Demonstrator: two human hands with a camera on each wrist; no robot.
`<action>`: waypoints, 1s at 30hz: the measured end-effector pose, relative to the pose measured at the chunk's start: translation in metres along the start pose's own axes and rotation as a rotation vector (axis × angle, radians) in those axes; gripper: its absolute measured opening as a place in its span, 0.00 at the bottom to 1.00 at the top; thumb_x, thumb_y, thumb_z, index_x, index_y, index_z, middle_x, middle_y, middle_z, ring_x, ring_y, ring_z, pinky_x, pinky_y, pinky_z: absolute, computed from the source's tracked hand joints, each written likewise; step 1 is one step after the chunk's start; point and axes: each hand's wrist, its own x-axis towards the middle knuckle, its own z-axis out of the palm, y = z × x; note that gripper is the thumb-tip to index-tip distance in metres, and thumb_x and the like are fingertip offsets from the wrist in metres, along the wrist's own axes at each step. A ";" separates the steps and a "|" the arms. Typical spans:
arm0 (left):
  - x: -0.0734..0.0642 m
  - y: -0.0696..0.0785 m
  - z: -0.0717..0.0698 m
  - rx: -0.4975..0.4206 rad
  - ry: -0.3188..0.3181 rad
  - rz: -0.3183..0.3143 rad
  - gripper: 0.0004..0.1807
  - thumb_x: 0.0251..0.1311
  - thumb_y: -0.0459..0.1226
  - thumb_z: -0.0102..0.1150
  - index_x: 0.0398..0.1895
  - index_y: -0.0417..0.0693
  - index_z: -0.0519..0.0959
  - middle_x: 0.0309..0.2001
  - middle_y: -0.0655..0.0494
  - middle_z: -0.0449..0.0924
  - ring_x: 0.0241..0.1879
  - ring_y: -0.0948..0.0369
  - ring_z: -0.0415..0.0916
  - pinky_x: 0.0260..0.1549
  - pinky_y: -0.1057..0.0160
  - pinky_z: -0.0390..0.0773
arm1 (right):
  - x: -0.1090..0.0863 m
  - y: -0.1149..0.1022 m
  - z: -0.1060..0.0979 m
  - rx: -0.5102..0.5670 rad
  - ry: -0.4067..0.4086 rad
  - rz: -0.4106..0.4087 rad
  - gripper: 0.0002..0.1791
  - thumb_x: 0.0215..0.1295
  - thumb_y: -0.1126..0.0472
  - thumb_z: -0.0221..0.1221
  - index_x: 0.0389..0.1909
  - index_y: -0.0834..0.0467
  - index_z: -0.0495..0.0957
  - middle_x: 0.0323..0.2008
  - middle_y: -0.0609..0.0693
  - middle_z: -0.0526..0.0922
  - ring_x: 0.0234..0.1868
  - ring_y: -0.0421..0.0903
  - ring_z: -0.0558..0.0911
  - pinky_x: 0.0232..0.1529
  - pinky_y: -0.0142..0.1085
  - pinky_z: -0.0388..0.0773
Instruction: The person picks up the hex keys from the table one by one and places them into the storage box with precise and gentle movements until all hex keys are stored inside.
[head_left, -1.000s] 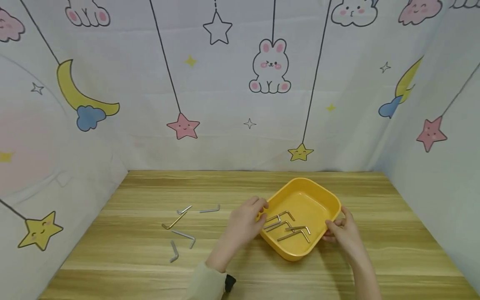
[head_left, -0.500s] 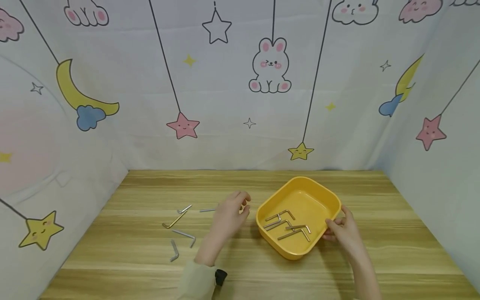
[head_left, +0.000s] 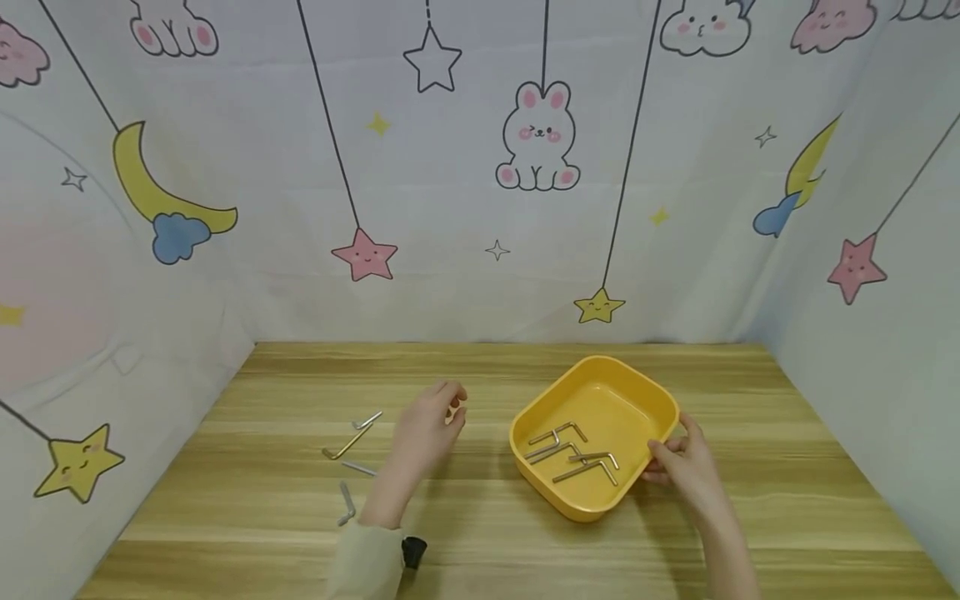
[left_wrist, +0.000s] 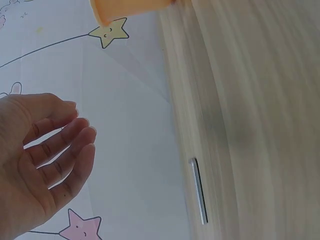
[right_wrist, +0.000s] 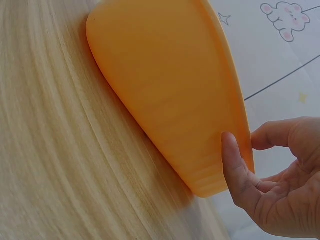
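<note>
My right hand (head_left: 692, 468) pinches the right rim of a yellow plastic box (head_left: 611, 404), thumb on one side and fingers on the other. The right wrist view shows the outer wall of this box (right_wrist: 160, 90) close to the tabletop. Inside it lie several metal hex keys (head_left: 576, 471), gathered toward the near left. My left hand (head_left: 426, 427) is above the table, left of the box, its fingers loosely curled around nothing. Below it in the left wrist view, one silver hex key (left_wrist: 199, 191) rests on the wood; in the head view the hand hides it.
Left of my left hand, more hex keys lie loose: a brass-toned one (head_left: 348, 442), a short silver one (head_left: 367, 420), a grey one (head_left: 347, 502) and a partly covered one (head_left: 358, 468). A patterned white cloth (head_left: 450, 308) borders the wooden table (head_left: 510, 550) at back and sides.
My left hand has come away from the box's left side and moved left toward the loose hex keys. My right hand keeps its grip on the box, which stays in place.
</note>
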 end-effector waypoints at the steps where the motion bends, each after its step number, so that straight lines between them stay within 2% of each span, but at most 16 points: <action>1: 0.000 -0.003 -0.001 0.010 -0.004 0.000 0.06 0.57 0.32 0.62 0.38 0.46 0.79 0.33 0.55 0.78 0.31 0.58 0.78 0.25 0.67 0.75 | 0.000 0.000 0.000 0.003 -0.002 -0.002 0.46 0.69 0.69 0.49 0.73 0.64 0.25 0.38 0.55 0.68 0.28 0.38 0.80 0.35 0.35 0.84; 7: -0.002 -0.019 -0.005 0.062 -0.021 0.017 0.07 0.54 0.31 0.64 0.36 0.44 0.79 0.33 0.53 0.79 0.31 0.59 0.78 0.26 0.65 0.76 | 0.002 0.002 0.000 0.002 0.000 -0.002 0.46 0.69 0.69 0.49 0.73 0.64 0.25 0.39 0.56 0.68 0.27 0.37 0.80 0.35 0.34 0.84; 14: 0.000 -0.037 -0.008 0.151 -0.064 0.068 0.07 0.52 0.30 0.65 0.33 0.45 0.77 0.33 0.53 0.80 0.27 0.61 0.73 0.20 0.67 0.69 | 0.002 0.002 0.000 0.007 0.010 -0.007 0.45 0.69 0.69 0.49 0.74 0.64 0.26 0.38 0.56 0.68 0.27 0.38 0.80 0.34 0.34 0.84; 19: 0.002 -0.045 -0.012 0.228 -0.125 0.087 0.08 0.52 0.31 0.66 0.35 0.46 0.78 0.30 0.56 0.77 0.25 0.62 0.69 0.17 0.68 0.65 | 0.001 0.002 0.001 0.010 0.019 -0.012 0.45 0.69 0.70 0.49 0.74 0.65 0.27 0.37 0.55 0.69 0.26 0.37 0.79 0.33 0.34 0.84; 24: 0.006 -0.055 -0.009 0.252 -0.217 0.105 0.09 0.54 0.32 0.66 0.37 0.46 0.78 0.32 0.56 0.76 0.25 0.63 0.66 0.18 0.69 0.64 | 0.000 0.001 0.001 0.013 0.019 -0.009 0.45 0.69 0.70 0.48 0.74 0.65 0.26 0.37 0.55 0.68 0.26 0.37 0.79 0.34 0.34 0.84; 30: 0.011 -0.067 -0.004 0.332 -0.279 0.184 0.08 0.54 0.32 0.65 0.34 0.46 0.76 0.31 0.56 0.74 0.26 0.63 0.66 0.19 0.68 0.64 | 0.000 0.001 0.001 0.013 0.012 -0.006 0.45 0.69 0.69 0.49 0.74 0.64 0.25 0.38 0.56 0.68 0.27 0.37 0.79 0.34 0.34 0.84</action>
